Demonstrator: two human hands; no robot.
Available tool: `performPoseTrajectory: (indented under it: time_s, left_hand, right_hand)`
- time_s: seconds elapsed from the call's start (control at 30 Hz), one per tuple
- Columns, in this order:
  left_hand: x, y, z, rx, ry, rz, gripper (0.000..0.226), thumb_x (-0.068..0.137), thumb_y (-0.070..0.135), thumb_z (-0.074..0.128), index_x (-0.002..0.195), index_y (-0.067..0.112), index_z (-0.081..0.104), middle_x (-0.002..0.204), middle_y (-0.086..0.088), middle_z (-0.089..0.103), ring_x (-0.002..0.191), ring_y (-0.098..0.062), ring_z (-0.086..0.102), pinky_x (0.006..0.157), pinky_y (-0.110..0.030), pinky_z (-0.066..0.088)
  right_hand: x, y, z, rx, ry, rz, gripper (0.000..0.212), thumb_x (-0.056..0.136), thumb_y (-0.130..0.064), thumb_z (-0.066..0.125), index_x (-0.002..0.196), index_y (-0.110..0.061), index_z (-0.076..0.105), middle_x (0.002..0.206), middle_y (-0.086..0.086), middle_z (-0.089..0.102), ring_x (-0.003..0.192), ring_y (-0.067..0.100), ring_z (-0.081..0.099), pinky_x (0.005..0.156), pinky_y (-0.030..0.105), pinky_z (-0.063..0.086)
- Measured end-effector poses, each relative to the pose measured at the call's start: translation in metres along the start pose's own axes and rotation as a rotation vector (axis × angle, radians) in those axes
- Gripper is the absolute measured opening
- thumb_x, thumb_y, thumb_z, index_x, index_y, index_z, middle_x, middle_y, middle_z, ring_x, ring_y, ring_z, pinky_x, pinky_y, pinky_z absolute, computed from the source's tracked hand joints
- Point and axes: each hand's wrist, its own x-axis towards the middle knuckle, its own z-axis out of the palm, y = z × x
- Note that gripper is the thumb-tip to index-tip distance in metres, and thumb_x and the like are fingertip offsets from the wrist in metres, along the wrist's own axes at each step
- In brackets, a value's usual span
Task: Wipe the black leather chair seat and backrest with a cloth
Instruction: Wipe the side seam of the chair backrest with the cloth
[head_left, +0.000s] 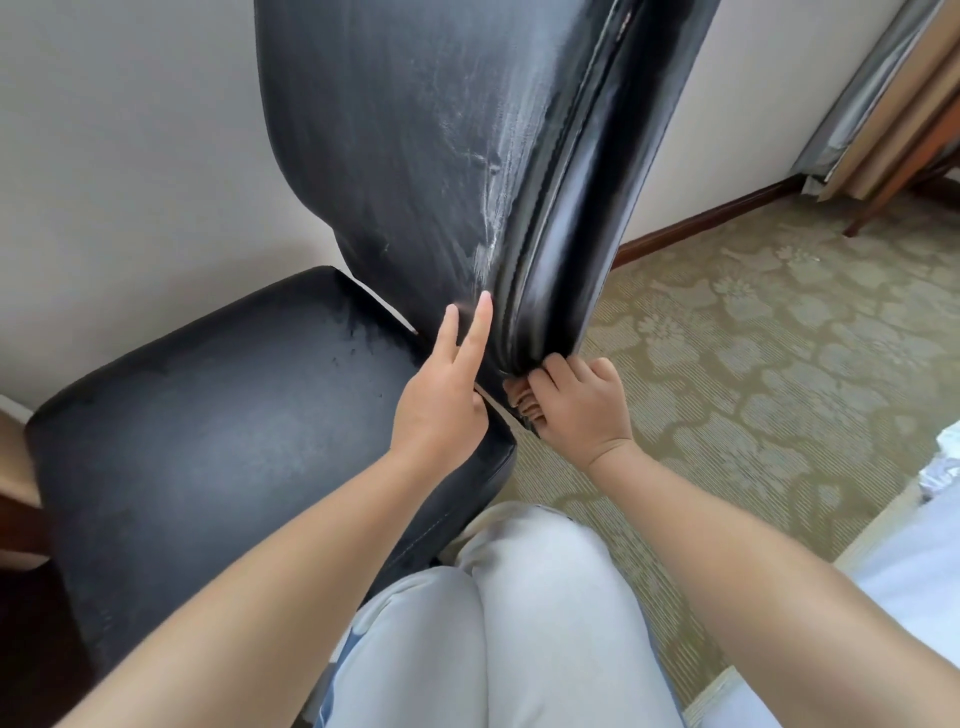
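Patterned carpet (753, 338); backrest (415, 130) upright — left hand (441, 395) fingers splayed; right hand (576, 405) clenching its base.

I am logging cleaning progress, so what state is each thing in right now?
Backrest: upright, pale streaks near its edge.
Seat: bare, dull patches.
Left hand: open, two fingers on the backrest.
Right hand: closed at the backrest's bottom edge; whether it holds a cloth cannot be told.

No readable text, labels, brands or numbers anywhere: chair leather, wall, carpet and trousers all carry no legible markings.
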Motion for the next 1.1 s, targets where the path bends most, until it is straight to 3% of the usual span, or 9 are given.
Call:
performPoseTrajectory:
  time_s: [0.07, 0.13, 0.2, 0.3, 0.37, 0.5, 0.73, 0.9, 1.1]
  left_hand:
    - [-0.003, 0.001, -0.006, 0.031, -0.016, 0.015, 0.107, 0.079, -0.01, 0.041, 0.134, 0.058, -0.021, 0.161, 0.006, 0.007, 0.09, -0.025, 0.055, 0.057, -0.028, 0.039]
    - [-0.006, 0.0, -0.01, 0.076, -0.011, 0.038, 0.103, 0.079, -0.011, 0.041, 0.146, 0.047, -0.01, 0.16, 0.005, 0.014, 0.109, -0.025, 0.051, 0.069, -0.032, 0.045]
    - [-0.008, -0.003, -0.011, 0.099, -0.005, 0.069, 0.099, 0.078, -0.011, 0.041, 0.151, 0.039, -0.002, 0.159, 0.006, 0.019, 0.12, -0.024, 0.047, 0.083, -0.038, 0.048]
    - [-0.011, -0.006, -0.011, 0.127, -0.034, 0.095, 0.097, 0.078, -0.009, 0.042, 0.152, 0.036, 0.0, 0.159, 0.007, 0.02, 0.121, -0.024, 0.045, 0.088, -0.039, 0.047]
    - [-0.011, -0.006, -0.01, 0.14, -0.037, 0.107, 0.097, 0.078, -0.008, 0.043, 0.152, 0.035, 0.0, 0.158, 0.007, 0.021, 0.118, -0.025, 0.046, 0.087, -0.038, 0.046]
    - [-0.007, -0.009, -0.011, 0.185, 0.001, 0.147, 0.096, 0.077, -0.008, 0.046, 0.153, 0.03, 0.002, 0.156, 0.003, 0.027, 0.111, -0.024, 0.048, 0.088, -0.032, 0.041]
    - [-0.004, -0.013, -0.003, 0.198, 0.008, 0.152, 0.098, 0.077, -0.007, 0.047, 0.151, 0.033, -0.004, 0.157, 0.001, 0.026, 0.108, -0.023, 0.048, 0.089, -0.032, 0.04]
    - [-0.007, -0.012, -0.003, 0.226, 0.0, 0.159, 0.097, 0.078, -0.006, 0.048, 0.152, 0.029, -0.004, 0.155, 0.0, 0.029, 0.114, -0.023, 0.046, 0.095, -0.033, 0.039]
    - [-0.008, -0.015, -0.008, 0.272, 0.119, 0.249, 0.094, 0.067, -0.011, 0.055, 0.152, 0.014, 0.022, 0.144, -0.011, 0.045, 0.12, -0.031, 0.05, 0.1, -0.047, 0.04]
  right_hand:
    - [0.006, -0.006, -0.007, 0.021, -0.018, 0.044, 0.016, 0.078, -0.024, 0.061, 0.067, -0.013, 0.061, 0.068, 0.004, 0.057, 0.054, 0.024, 0.051, 0.052, 0.031, 0.032]
    - [0.008, -0.012, -0.01, 0.046, -0.074, 0.143, 0.017, 0.065, -0.028, 0.072, 0.067, -0.014, 0.062, 0.069, 0.003, 0.058, 0.054, 0.023, 0.053, 0.054, 0.03, 0.034]
    - [0.007, -0.02, -0.01, 0.078, -0.092, 0.268, 0.022, 0.067, -0.036, 0.068, 0.066, -0.014, 0.063, 0.067, 0.001, 0.058, 0.054, 0.022, 0.055, 0.055, 0.028, 0.032]
    - [0.011, -0.031, -0.008, 0.098, -0.097, 0.486, 0.035, 0.072, -0.048, 0.055, 0.064, -0.015, 0.062, 0.065, 0.0, 0.058, 0.053, 0.021, 0.056, 0.056, 0.028, 0.032]
    - [0.013, -0.034, -0.003, 0.099, -0.116, 0.54, 0.034, 0.069, -0.047, 0.069, 0.064, -0.013, 0.061, 0.063, 0.002, 0.058, 0.052, 0.023, 0.056, 0.056, 0.029, 0.035]
    - [0.008, -0.024, 0.006, 0.02, -0.184, 0.443, 0.036, 0.063, -0.043, 0.08, 0.062, -0.013, 0.06, 0.063, 0.002, 0.057, 0.051, 0.025, 0.055, 0.054, 0.028, 0.032]
    - [0.002, -0.02, 0.016, -0.143, -0.186, 0.323, 0.031, 0.042, -0.012, 0.081, 0.062, -0.013, 0.057, 0.068, 0.003, 0.052, 0.051, 0.023, 0.045, 0.055, 0.029, 0.02]
    - [0.003, -0.016, 0.003, -0.022, -0.17, 0.312, 0.026, 0.052, -0.026, 0.081, 0.063, -0.014, 0.061, 0.067, 0.002, 0.056, 0.052, 0.023, 0.052, 0.054, 0.028, 0.029]
    - [0.015, -0.02, -0.019, 0.113, -0.029, 0.361, 0.032, 0.064, -0.042, 0.073, 0.073, -0.012, 0.065, 0.067, 0.003, 0.059, 0.055, 0.024, 0.059, 0.052, 0.027, 0.037]
